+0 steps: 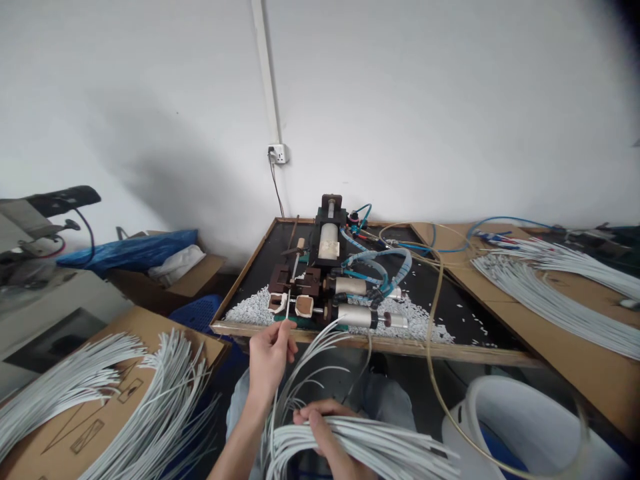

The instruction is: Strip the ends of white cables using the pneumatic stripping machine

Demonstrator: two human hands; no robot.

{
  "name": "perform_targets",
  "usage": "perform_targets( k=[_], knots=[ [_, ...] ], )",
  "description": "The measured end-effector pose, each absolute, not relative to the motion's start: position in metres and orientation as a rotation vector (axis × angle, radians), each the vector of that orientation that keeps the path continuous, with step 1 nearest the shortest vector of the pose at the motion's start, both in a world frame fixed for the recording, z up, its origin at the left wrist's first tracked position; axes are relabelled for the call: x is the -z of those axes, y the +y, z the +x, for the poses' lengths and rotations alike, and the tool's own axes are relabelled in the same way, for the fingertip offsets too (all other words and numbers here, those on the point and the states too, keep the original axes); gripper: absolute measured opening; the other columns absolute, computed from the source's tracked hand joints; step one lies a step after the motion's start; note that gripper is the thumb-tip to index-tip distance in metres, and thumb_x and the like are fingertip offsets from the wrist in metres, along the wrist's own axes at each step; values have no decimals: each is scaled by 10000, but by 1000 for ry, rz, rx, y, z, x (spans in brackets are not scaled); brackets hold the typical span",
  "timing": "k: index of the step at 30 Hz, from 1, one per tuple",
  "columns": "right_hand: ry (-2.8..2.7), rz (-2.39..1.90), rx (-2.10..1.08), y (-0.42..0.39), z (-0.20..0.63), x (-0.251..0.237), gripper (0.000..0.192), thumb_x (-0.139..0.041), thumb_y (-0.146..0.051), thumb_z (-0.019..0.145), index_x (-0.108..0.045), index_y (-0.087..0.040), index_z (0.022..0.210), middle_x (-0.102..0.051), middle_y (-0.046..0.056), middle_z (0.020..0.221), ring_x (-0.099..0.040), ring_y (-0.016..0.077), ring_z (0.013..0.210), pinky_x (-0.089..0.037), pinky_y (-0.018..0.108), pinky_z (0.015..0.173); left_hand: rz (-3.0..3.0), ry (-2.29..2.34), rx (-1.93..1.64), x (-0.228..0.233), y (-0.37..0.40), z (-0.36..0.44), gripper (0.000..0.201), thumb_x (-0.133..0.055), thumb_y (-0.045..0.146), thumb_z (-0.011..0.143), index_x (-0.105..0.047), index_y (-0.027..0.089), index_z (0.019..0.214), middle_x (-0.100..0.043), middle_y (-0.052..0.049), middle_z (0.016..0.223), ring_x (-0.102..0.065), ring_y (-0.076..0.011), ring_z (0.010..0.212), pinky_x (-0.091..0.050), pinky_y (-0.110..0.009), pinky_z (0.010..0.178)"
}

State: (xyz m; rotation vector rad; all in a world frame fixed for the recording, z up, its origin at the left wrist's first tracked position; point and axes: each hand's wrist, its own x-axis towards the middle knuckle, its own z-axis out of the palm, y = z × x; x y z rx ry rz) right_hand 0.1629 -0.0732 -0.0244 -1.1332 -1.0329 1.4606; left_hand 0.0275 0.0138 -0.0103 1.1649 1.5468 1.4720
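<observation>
My left hand (270,357) pinches a single white cable (288,308) near its end, which points up between the jaws of a pneumatic wire-stripping machine (329,241). White-wrapped pads (304,305) flank the cable at the front of the machine. Lower down, over my lap, my right hand (333,437) is closed round a thick bundle of white cables (390,443). Loose ends from that bundle fan upward between my hands. Small cut white bits of insulation (415,317) lie heaped around the machine; the jaws partly hide the cable's tip.
A wooden-rimmed black table (465,300) carries the machine and its blue air hoses (400,270). More cable bundles lie on cardboard at left (150,400) and right (565,303). A white bucket (463,413) stands at lower right, with a yellowish hose (434,347) hanging before it.
</observation>
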Motion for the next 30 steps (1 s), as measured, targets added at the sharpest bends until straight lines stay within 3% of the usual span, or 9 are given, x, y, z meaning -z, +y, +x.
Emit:
perform_targets(
  k=[12, 20, 30],
  knots=[
    [-1007, -1120, -1463, -73, 160, 30, 407, -688, -613, 732, -760, -213, 730, -802, 78, 746, -756, 271, 757, -578, 354, 768, 1189, 1581, -1490, 13, 15, 24, 265, -566, 363, 831, -682, 132, 773, -530, 44, 438, -458, -102, 354, -355, -197, 390],
    [-985, -1089, -1451, -74, 160, 25, 429, -689, -637, 720, -764, -215, 731, -802, 76, 733, -758, 268, 717, -590, 343, 697, 1200, 1568, -1484, 12, 15, 21, 280, -570, 380, 839, -674, 131, 767, -522, 43, 441, -445, -97, 352, -339, -198, 393],
    [-1017, -1171, -1425, -78, 162, 17, 409, -688, -624, 723, -768, -223, 720, -804, 68, 754, -760, 272, 738, -601, 329, 725, 1215, 1492, -1489, 15, 15, 18, 321, -532, 417, 887, -656, 138, 789, -488, 49, 442, -438, -104, 384, -357, -207, 421]
  ],
)
